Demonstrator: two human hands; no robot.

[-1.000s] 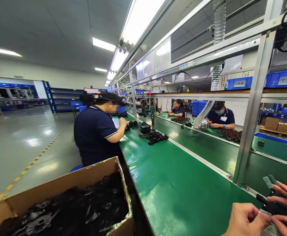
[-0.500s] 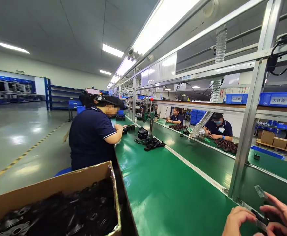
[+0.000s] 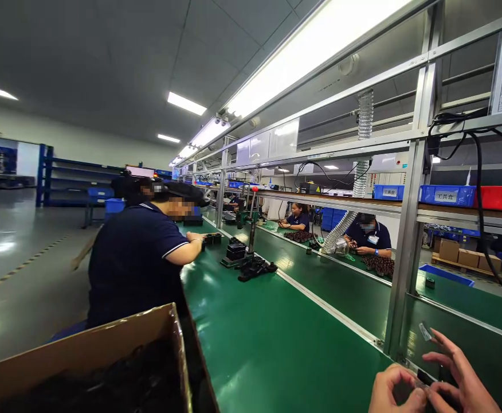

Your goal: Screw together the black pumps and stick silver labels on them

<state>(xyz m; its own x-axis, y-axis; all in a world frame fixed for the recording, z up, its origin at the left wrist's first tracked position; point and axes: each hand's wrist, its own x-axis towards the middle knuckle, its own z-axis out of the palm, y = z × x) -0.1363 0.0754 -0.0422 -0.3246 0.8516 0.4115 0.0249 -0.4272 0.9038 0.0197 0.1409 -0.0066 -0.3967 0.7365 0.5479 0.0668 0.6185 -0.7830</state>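
Note:
My left hand [image 3: 392,389] is at the bottom right, thumb and forefinger pinched together. A small clear piece [image 3: 421,385] shows at its fingertips; its kind is hard to make out. Close beside it, my right hand [image 3: 463,376] has its thumb and a finger brought to the same piece. Its upper fingers stretch away, and a small clear tag with dark print [image 3: 425,331] is at the tip of one. A dark part [image 3: 426,376] lies between the hands, partly hidden by the fingers.
A cardboard box [image 3: 177,338] of black parts stands at lower left. Along the green bench [image 3: 277,338] are black parts [image 3: 255,267] and a co-worker [image 3: 134,258]. A metal post [image 3: 401,258] rises near my hands; blue bins [image 3: 446,195] sit on the shelf above.
The view has turned to the right, so the bench and box sit further left. My hands have come closer together at the clear piece. The tag is still at a right fingertip.

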